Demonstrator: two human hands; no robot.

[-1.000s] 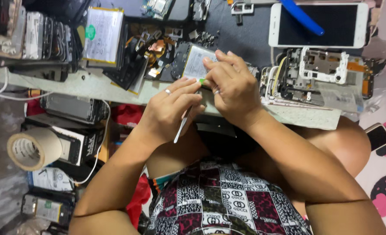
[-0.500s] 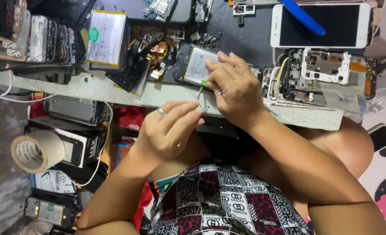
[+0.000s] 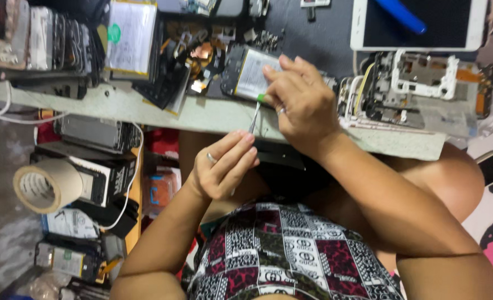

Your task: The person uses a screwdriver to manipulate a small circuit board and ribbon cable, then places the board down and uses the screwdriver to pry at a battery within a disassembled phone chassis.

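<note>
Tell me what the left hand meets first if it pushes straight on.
The left hand's thin tool probably meets the small green piece first, beside the right hand on the opened phone; depth unclear.

My left hand [image 3: 224, 166] pinches the lower end of thin metal tweezers [image 3: 254, 118], whose tip points up to the opened phone with its battery exposed [image 3: 246, 75] on the workbench [image 3: 202, 114]. My right hand [image 3: 302, 100] rests on that phone's right edge, fingertips on the battery. Measured from the phone: a white tablet [image 3: 419, 25] lies well to the upper right, a stripped phone frame [image 3: 413, 89] just right, and a tape roll [image 3: 49, 185] far to the lower left.
</note>
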